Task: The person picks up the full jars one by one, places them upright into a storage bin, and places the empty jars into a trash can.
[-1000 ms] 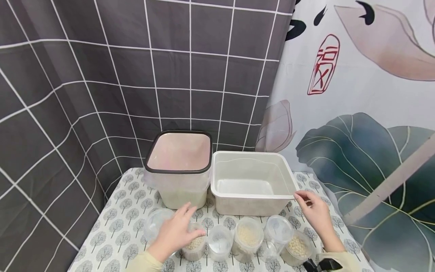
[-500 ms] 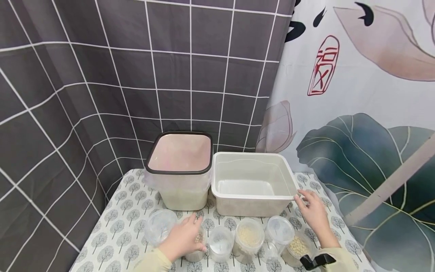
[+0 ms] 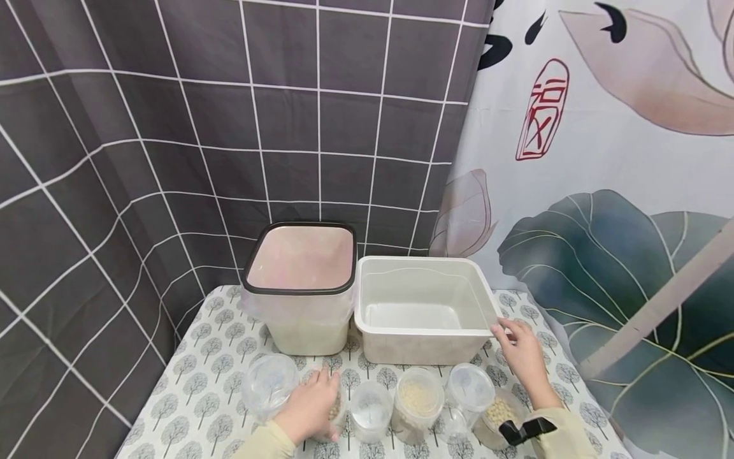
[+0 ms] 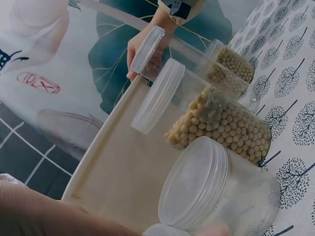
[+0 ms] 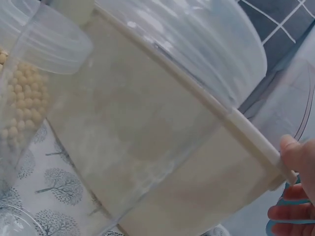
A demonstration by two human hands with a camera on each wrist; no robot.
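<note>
My left hand [image 3: 308,409] grips a clear lidded jar of pale beans [image 3: 342,411], its thumb on the near side and fingers across the far side. The left wrist view catches only a bit of that jar's lid [image 4: 165,230] at the bottom edge. At the front right corner of an off-white plastic tub [image 3: 424,347], my right hand [image 3: 524,358] pinches the rim. The right wrist view shows the thumb [image 5: 290,150] over the rim and the other fingers below it. Directly right of the left hand stands an empty-looking clear jar [image 4: 197,184].
A square bin with a black rim [image 3: 301,291] stands left of the tub. Along the front are another bean jar [image 3: 418,408], a clear jar [image 3: 470,390], a low bean jar [image 3: 497,421], and a clear jar [image 3: 268,386] at far left. Tree-print cloth [image 3: 197,408] covers the table.
My left hand has come down and slightly right, from open above the bean jar to a grip around it. The right hand stays at the tub's corner.
</note>
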